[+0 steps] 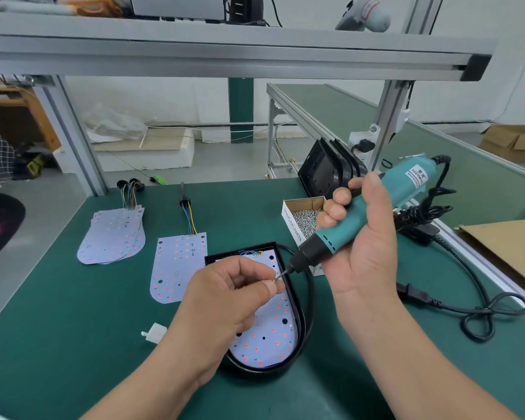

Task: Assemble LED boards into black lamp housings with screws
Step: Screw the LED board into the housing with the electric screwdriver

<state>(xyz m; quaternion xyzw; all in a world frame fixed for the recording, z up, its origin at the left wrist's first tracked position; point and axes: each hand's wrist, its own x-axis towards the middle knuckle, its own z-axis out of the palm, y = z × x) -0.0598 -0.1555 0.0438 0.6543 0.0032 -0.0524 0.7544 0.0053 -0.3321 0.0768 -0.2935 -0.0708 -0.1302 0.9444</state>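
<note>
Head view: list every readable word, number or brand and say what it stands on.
"SPRING BALANCER": side of the white screw box.
"12V": on the loose LED board.
"KEEN...": on the teal electric screwdriver; the word's end is unclear and the smaller print below it is too blurred to read.

Bare bench lies open front left, broken only by a small connector. Over the housing, the left grip pinching a screw and the right grip holding the driver crowd the air. Boards fill the left rear; the screw box and looped cord hem in the right side.
</note>
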